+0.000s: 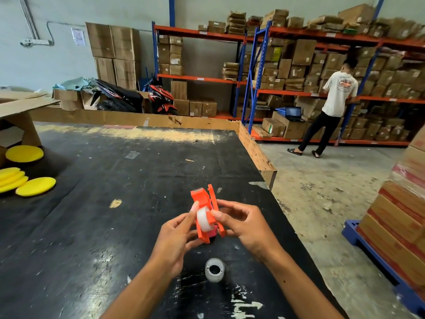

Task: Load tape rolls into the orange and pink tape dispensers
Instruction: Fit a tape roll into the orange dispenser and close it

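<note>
Head view, from left to right: yellow pads [35,185] lie far off on the left of the black counter [115,226]. Near the middle, the left hand [177,236] pinches the orange dispenser [203,204] from the left side, with its thumb on the white roll [203,221]. The right hand [243,223] pinches the open orange side flap and touches the roll with a fingertip. The roll sits between the two orange sides, so this step looks like seating it. To do it well, I think the roll should be pushed straight onto its hub, then the flap shut flat. A bit of pink [213,233] shows under the orange dispenser; it may be the pink one, but I cannot tell. A second roll [214,269] waits on the counter just in front of the hands. The counter edge [273,194] is close on the right, with bare floor past it, so small parts could fall there. Left of the hands is lots of open room.
</note>
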